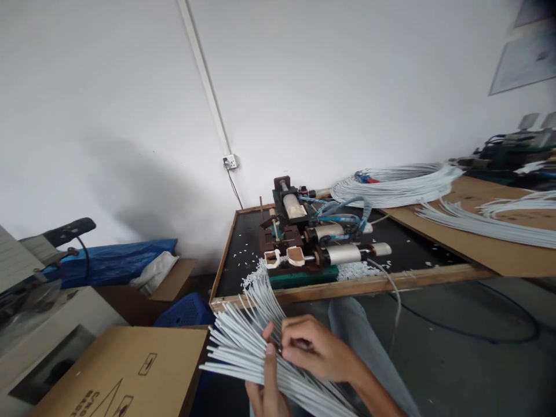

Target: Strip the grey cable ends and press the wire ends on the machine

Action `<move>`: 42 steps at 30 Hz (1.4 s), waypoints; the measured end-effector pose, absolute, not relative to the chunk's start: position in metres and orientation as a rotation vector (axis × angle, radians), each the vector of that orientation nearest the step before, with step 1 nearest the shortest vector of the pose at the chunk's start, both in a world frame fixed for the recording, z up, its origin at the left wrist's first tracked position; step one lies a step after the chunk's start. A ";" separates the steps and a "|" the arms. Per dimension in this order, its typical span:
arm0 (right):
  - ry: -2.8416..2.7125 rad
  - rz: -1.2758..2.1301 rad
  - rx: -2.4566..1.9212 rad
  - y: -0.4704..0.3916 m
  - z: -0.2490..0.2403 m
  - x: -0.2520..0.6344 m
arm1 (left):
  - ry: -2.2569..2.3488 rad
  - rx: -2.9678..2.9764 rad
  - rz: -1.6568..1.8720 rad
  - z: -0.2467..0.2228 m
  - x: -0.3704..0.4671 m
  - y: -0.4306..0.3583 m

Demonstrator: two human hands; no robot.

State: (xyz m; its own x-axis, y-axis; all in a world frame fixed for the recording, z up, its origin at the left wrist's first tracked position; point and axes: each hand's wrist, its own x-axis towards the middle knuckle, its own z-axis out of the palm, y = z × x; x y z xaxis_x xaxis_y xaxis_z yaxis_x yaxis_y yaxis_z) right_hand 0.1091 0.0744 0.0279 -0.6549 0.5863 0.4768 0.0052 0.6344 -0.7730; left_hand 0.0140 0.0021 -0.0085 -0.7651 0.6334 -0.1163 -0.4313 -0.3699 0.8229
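A thick bundle of white cables fans out in front of me over my lap, its cut ends pointing left. My left hand is closed round the bundle from below, the thumb lying up along the cables. Just to the right, my right hand is closed with curled fingertips in a pinch beside my left thumb. What the right fingers pinch is too small and hidden to make out. More white cable strands lie behind the bundle, reaching up to the bench edge.
A pneumatic machine with cylinders and blue hoses stands on the wood-edged bench, white clippings around it. Coiled white cables lie behind at right. A cardboard box and blue crate stand at left.
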 end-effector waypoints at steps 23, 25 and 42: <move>-1.539 0.602 -0.770 0.100 0.001 0.103 | 1.302 0.384 2.121 -0.006 0.010 0.005; -1.540 0.602 -0.774 0.103 0.001 0.101 | 1.302 0.376 2.121 -0.007 0.010 0.005; -1.564 0.615 -0.808 0.110 0.004 0.097 | 1.276 0.381 2.126 -0.005 0.010 0.004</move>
